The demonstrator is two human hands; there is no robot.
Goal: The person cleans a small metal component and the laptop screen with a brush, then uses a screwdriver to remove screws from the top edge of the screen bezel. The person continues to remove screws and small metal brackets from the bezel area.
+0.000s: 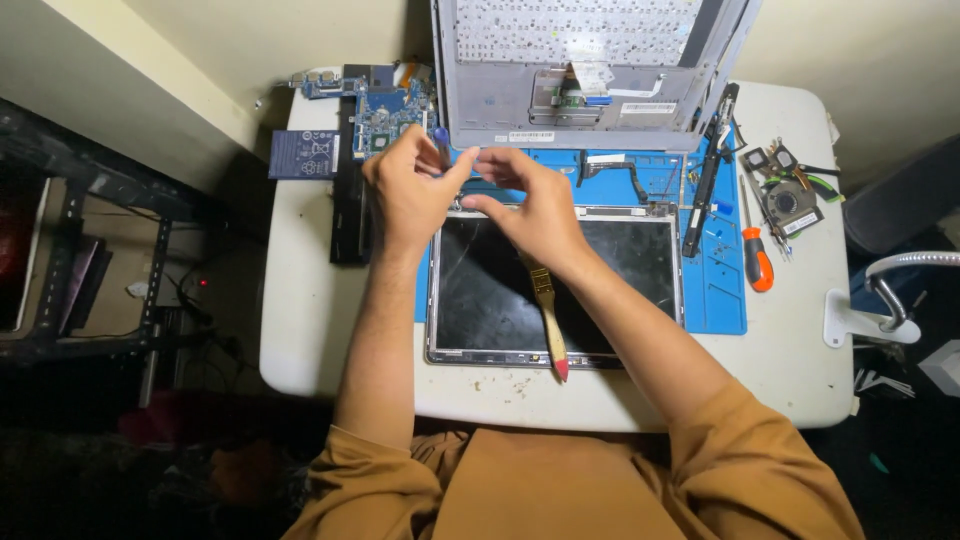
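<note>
- Fingers [462, 160] of my left hand [405, 190] are curled shut around a small blue-handled screwdriver [441, 140], its tip hidden behind my knuckles.
- Right hand [535, 205] hovers just beside the left, fingers loosely bent and pinched toward the thumb; whether anything tiny sits between them, I cannot tell.
- Both hands hang over the top edge of the dark rectangular laptop screen panel [620, 265], which lies flat in its grey frame on the blue rubber work mat [715, 295].
- Across the panel, partly under my right wrist, lies a wooden-handled paintbrush with a red tip [550, 325].
- Behind my hands the grey keyboard deck [590, 70] stands tilted up, underside showing, with a ribbon cable in view.
- To the left sit the blue circuit board [385, 105], a long black battery bar [349, 215] and a dark blue rectangular drive [303, 153].
- To the right lie a black hinge strip [705, 190], an orange-handled screwdriver [756, 260] and a small cooling fan [787, 200].
- As I judge it, the teardown is well along: board, fan, battery and deck are already out, and the screen panel looks like the part left to deal with.
- All of it rests on the white table [300, 320].
</note>
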